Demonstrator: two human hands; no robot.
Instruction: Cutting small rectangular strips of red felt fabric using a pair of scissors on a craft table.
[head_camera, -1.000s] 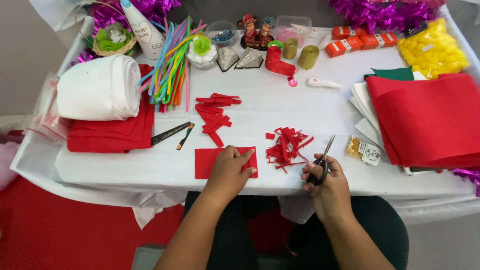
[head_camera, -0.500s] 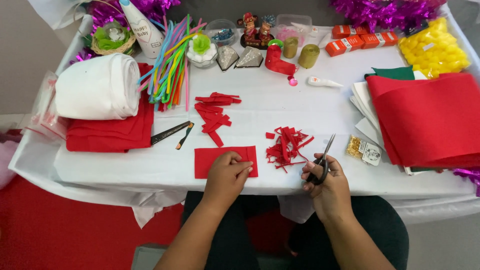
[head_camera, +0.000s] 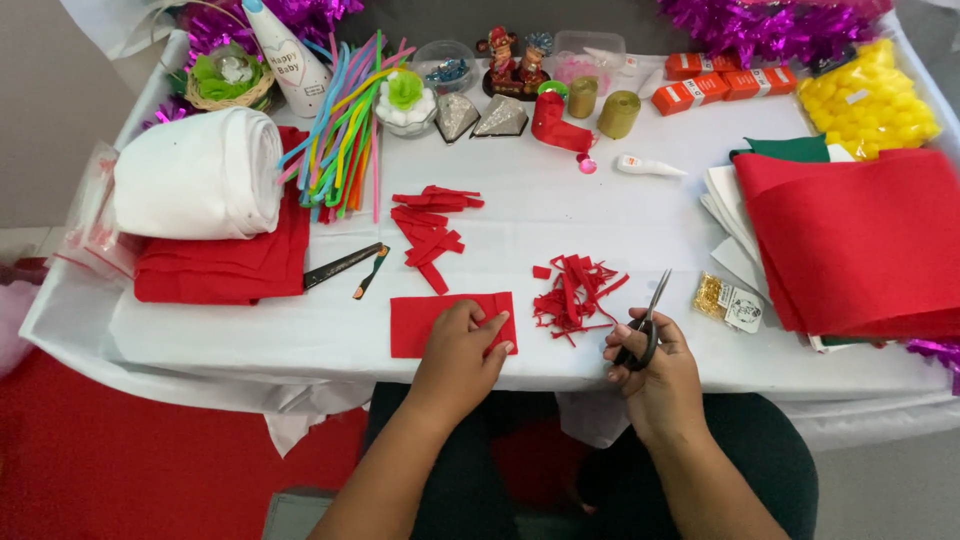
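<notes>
Scissors (head_camera: 650, 318), a small pair with dark handles and thin metal blades, are sitting in the right hand (head_camera: 652, 365), whose fingers are clenched through the loops with the blades pointing up and away over the white cloth-covered table (head_camera: 600, 215). The left hand (head_camera: 462, 352) is pressing its fingers flat, not curled, onto the right end of a flat red felt rectangle (head_camera: 428, 322) lying near the table's front edge. A heap of narrow red felt strips (head_camera: 572, 292) is lying between the two hands, apart from the rectangle. It looks as though cutting is pausing while the felt is being steadied; the next move is likely calling for lifting the rectangle's edge and bringing the blades to it squarely.
</notes>
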